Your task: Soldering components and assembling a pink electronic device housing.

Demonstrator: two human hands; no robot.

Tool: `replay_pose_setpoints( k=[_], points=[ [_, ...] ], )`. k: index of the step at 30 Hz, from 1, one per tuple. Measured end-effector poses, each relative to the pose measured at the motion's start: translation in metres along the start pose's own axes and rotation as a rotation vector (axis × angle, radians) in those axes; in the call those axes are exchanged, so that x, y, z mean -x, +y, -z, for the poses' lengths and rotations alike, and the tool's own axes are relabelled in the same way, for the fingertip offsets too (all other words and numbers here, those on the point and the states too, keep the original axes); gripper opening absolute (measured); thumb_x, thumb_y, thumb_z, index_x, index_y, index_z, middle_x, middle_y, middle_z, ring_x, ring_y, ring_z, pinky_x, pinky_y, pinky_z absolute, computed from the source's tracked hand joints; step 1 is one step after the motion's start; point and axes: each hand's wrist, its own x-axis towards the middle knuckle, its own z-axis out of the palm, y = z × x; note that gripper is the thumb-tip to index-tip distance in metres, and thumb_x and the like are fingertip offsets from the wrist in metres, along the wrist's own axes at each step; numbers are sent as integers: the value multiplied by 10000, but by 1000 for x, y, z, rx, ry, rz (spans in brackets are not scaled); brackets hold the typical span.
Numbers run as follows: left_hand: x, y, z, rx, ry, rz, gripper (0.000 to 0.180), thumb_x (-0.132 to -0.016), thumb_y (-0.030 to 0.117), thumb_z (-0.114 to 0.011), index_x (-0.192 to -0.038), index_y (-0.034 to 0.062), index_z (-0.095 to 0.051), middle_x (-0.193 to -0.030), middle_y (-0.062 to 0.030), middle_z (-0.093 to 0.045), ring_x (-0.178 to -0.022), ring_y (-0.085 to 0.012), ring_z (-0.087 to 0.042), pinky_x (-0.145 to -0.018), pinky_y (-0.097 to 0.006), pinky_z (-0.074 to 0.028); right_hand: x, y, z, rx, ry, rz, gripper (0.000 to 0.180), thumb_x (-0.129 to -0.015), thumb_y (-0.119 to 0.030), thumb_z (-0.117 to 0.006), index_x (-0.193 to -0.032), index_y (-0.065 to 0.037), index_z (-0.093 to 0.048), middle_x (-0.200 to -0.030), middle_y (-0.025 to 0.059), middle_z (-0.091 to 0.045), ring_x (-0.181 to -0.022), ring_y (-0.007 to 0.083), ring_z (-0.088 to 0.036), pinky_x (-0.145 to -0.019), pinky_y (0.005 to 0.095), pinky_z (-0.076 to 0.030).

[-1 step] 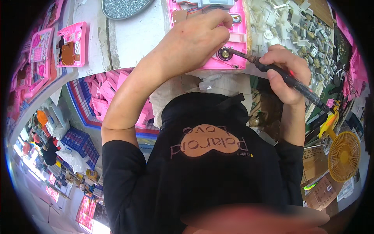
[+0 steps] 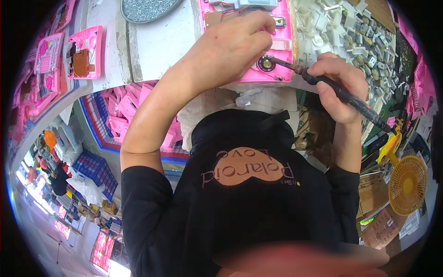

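Observation:
A pink plastic housing [image 2: 247,77] lies on the bench before me, with coloured wires, a grey box-like part [image 2: 258,3] and a small round speaker [image 2: 266,64] in it. My right hand [image 2: 339,85] grips a soldering iron [image 2: 353,99] with a dark handle. Its metal tip slants left and reaches the speaker's rim; whether it touches there I cannot tell. Over the housing, my left hand [image 2: 235,48] is curled with its fingers bent together. Those fingertips are mostly turned away, so whatever they pinch is hidden. The hand also covers the housing's middle.
A round tray of small screws [image 2: 150,10] stands at the far left. Another pink housing [image 2: 86,51] with a brown board lies left. White and metal small parts [image 2: 355,37] are heaped on the right. Below the bench are a crate of pink parts [image 2: 127,111] and a yellow fan [image 2: 407,184].

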Motion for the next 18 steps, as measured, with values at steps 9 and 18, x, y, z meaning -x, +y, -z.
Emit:
replay_pose_setpoints(
  k=[9, 18],
  points=[
    [1, 1, 1, -1, -13, 9, 89, -881, 98, -665, -932, 32, -636, -1164, -104, -627, -1075, -306, -636, -896, -422, -498, 4, 0, 4, 15, 54, 5, 239, -783, -36, -647, -1001, 36, -715, -879, 88, -707, -642, 120, -610, -599, 246, -467],
    [-1, 1, 0, 6, -9, 11, 89, -887, 105, -683, -923, 31, -648, -1156, -92, -629, -1045, -294, -645, -872, -416, -507, 13, -4, 17, 27, 79, 71, 262, -783, -65, -664, -1009, 63, -696, -881, 142, -693, -693, 171, -608, -620, 264, -455]
  ],
)
